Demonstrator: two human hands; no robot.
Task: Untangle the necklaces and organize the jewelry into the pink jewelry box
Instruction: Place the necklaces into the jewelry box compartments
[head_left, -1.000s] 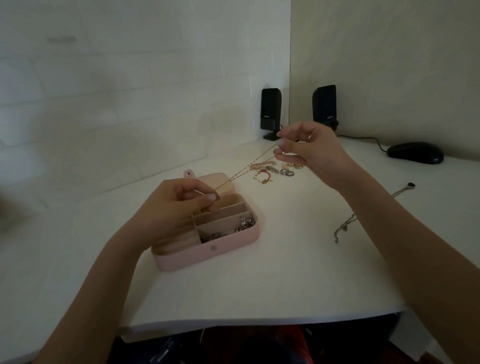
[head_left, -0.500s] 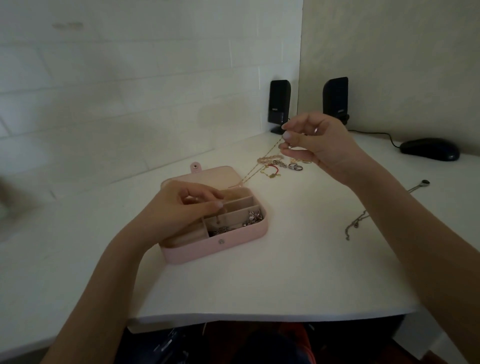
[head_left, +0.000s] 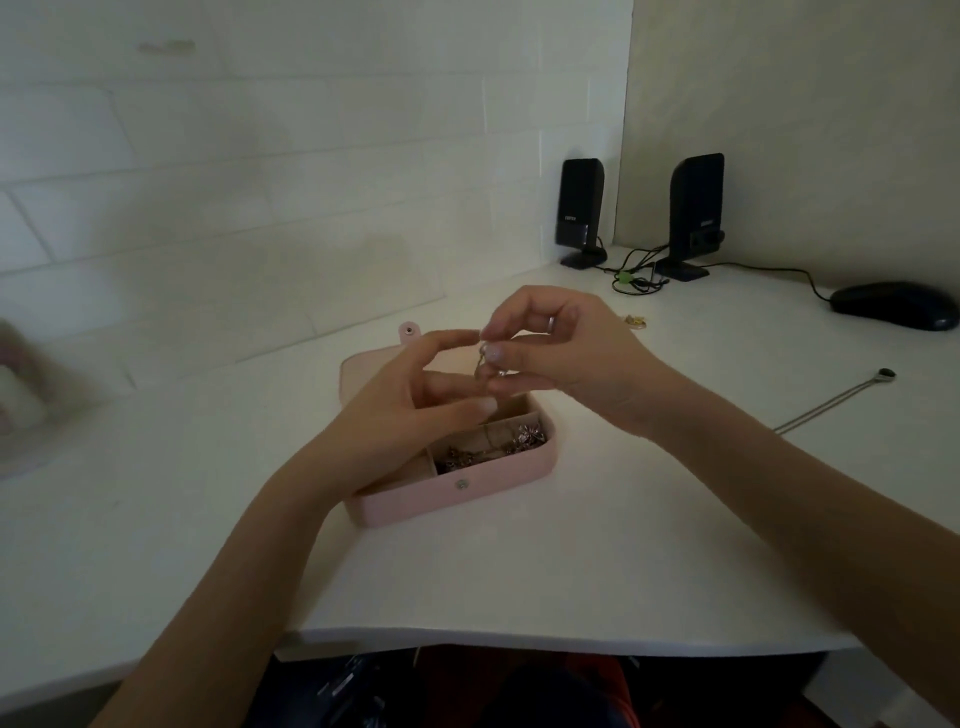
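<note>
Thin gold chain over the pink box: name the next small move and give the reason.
Probably lower the thin gold chain into the open pink jewelry box: the right hand pinches it directly above the compartments, and the left hand hovers there, fingers spread, ready to guide it.

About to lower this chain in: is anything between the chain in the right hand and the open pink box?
Only the left hand, held over the box just under the chain that the right hand pinches. The lid is open.
</note>
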